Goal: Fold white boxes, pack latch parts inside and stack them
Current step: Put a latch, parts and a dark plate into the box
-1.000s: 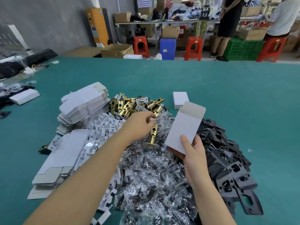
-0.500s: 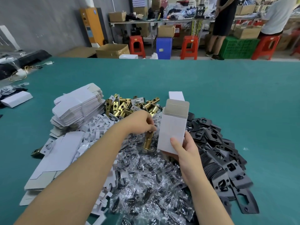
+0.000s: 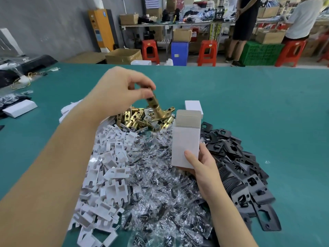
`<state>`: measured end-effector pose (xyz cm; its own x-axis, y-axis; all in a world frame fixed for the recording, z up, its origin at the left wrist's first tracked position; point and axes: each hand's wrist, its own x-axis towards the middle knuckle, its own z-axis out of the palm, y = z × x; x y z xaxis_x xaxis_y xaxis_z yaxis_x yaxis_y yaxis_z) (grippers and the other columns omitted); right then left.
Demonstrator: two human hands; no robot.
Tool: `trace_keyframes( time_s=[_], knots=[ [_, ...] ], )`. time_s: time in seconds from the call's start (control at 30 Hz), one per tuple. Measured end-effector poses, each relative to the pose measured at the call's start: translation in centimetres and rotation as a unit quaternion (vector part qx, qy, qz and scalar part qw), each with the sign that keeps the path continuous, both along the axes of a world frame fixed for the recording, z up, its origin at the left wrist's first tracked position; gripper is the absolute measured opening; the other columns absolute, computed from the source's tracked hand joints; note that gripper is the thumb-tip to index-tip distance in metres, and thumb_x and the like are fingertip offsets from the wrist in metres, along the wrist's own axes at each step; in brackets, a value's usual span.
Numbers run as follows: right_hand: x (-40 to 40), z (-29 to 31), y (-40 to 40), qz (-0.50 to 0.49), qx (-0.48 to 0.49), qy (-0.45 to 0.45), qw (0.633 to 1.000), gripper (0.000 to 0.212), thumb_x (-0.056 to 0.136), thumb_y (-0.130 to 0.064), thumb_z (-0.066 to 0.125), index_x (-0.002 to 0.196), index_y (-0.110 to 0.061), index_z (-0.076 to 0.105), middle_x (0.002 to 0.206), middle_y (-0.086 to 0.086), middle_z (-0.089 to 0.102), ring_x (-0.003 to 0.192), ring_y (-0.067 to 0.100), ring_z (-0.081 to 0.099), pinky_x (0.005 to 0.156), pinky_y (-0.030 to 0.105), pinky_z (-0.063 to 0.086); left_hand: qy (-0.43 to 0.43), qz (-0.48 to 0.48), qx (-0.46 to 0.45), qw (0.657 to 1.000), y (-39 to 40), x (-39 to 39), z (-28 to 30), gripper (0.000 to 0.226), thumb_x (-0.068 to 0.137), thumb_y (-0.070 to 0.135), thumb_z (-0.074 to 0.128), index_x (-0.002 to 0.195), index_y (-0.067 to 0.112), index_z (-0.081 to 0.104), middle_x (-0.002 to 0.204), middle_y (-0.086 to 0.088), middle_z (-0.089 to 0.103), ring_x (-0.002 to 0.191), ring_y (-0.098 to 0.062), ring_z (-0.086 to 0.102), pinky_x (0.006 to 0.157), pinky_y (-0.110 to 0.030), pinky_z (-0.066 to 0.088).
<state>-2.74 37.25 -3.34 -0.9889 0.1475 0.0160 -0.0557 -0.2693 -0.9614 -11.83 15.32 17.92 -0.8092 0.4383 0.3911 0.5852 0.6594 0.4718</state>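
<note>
Folded white cardboard box (image 3: 186, 145), top open, gripped by right hand (image 3: 201, 168); left-hand fingers (image 3: 142, 93) pinch brass tubular latch (image 3: 156, 109), not yet inserted; stacking remains.

A single wide-angle view from a camera worn on the person's head looks forward and down, close over a green table (image 3: 249, 107). Both forearms reach in from the near edge. Far beyond the table, workbenches and red stools (image 3: 150, 50) show.
</note>
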Motion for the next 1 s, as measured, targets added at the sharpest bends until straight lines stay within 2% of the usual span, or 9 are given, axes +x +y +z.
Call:
trace_keyframes(
  time_s=[0.1, 0.27, 0.37, 0.5, 0.6, 0.73, 0.8, 0.87, 1.0],
  knots=[
    [0.1, 0.3, 0.0, 0.025, 0.007, 0.014, 1.000, 0.041, 0.098, -0.021, 0.069, 0.134, -0.039, 0.061, 0.128, -0.005, 0.071, 0.116, 0.021, 0.068, 0.093, 0.044, 0.060, -0.003, -0.021, 0.096, 0.995, 1.9, 0.2, 0.0, 0.013, 0.094, 0.020, 0.073, 0.103, 0.026, 0.079, 0.054, 0.015, 0.055, 0.045, -0.006, 0.035, 0.045, -0.012, 0.028],
    [0.5, 0.8, 0.2, 0.066, 0.001, 0.011, 0.998, 0.041, 0.089, -0.031, 0.073, 0.128, -0.043, 0.065, 0.124, -0.002, 0.072, 0.112, 0.022, 0.069, 0.082, 0.033, 0.060, -0.061, -0.018, 0.146, 0.987, 4.6, -0.6, -2.6, 0.014, 0.093, 0.015, 0.074, 0.101, 0.025, 0.079, 0.060, 0.025, 0.062, 0.048, -0.001, 0.039, 0.049, -0.008, 0.032],
    [0.5, 0.8, 0.3, 0.071, -0.029, 0.017, 0.997, 0.041, 0.090, -0.032, 0.072, 0.129, -0.042, 0.066, 0.127, -0.001, 0.071, 0.113, 0.022, 0.069, 0.081, 0.033, 0.060, -0.090, -0.009, 0.136, 0.987, 5.0, -1.0, -3.9, 0.013, 0.092, 0.016, 0.075, 0.098, 0.026, 0.079, 0.065, 0.018, 0.066, 0.056, -0.003, 0.043, 0.055, -0.011, 0.038],
    [0.4, 0.8, 0.3, 0.062, -0.066, 0.022, 0.996, 0.045, 0.089, -0.030, 0.075, 0.133, -0.035, 0.064, 0.129, 0.004, 0.070, 0.111, 0.029, 0.071, 0.074, 0.039, 0.062, -0.095, -0.011, 0.094, 0.991, 4.8, -1.0, -4.1, 0.010, 0.091, 0.018, 0.076, 0.097, 0.026, 0.080, 0.059, 0.028, 0.064, 0.046, 0.000, 0.042, 0.048, -0.006, 0.034],
    [0.5, 0.9, 0.1, 0.069, -0.079, 0.029, 0.994, 0.049, 0.088, -0.032, 0.076, 0.135, -0.033, 0.061, 0.130, 0.007, 0.068, 0.109, 0.033, 0.071, 0.069, 0.042, 0.063, -0.075, -0.024, 0.012, 0.997, 5.1, -0.7, -3.4, 0.010, 0.092, 0.022, 0.076, 0.100, 0.024, 0.080, 0.058, 0.036, 0.060, 0.045, 0.001, 0.044, 0.048, -0.006, 0.033],
    [0.6, 1.0, 0.0, 0.072, -0.072, 0.037, 0.994, 0.051, 0.088, -0.034, 0.077, 0.136, -0.030, 0.060, 0.129, 0.009, 0.067, 0.108, 0.034, 0.071, 0.070, 0.046, 0.063, -0.061, -0.065, -0.054, 0.995, 6.2, 0.3, -3.3, 0.009, 0.092, 0.017, 0.075, 0.100, 0.018, 0.080, 0.048, 0.034, 0.054, 0.048, 0.014, 0.049, 0.051, -0.001, 0.033],
    [0.7, 1.1, 0.1, 0.072, -0.073, 0.042, 0.994, 0.054, 0.086, -0.038, 0.080, 0.135, -0.030, 0.061, 0.128, 0.010, 0.067, 0.107, 0.032, 0.071, 0.069, 0.045, 0.062, -0.067, -0.082, -0.071, 0.992, 6.7, 0.6, -3.4, 0.010, 0.092, 0.018, 0.076, 0.101, 0.018, 0.080, 0.060, 0.028, 0.061, 0.056, 0.018, 0.052, 0.055, 0.000, 0.034],
    [0.7, 1.2, 0.1, 0.073, -0.073, 0.048, 0.993, 0.052, 0.086, -0.037, 0.080, 0.134, -0.029, 0.061, 0.127, 0.010, 0.068, 0.107, 0.030, 0.071, 0.068, 0.044, 0.062, -0.077, -0.089, -0.081, 0.990, 7.0, 0.7, -3.7, 0.010, 0.092, 0.022, 0.075, 0.101, 0.024, 0.079, 0.077, 0.024, 0.066, 0.061, 0.015, 0.055, 0.057, -0.002, 0.036],
    [0.7, 1.1, 0.1, 0.075, -0.070, 0.055, 0.993, 0.051, 0.087, -0.034, 0.076, 0.136, -0.031, 0.061, 0.128, 0.009, 0.067, 0.110, 0.032, 0.069, 0.070, 0.044, 0.062, -0.094, -0.088, -0.056, 0.990, 6.9, 0.6, -4.0, 0.011, 0.092, 0.021, 0.075, 0.094, 0.032, 0.077, 0.080, 0.022, 0.070, 0.064, 0.005, 0.060, 0.057, -0.004, 0.038]
  ],
)
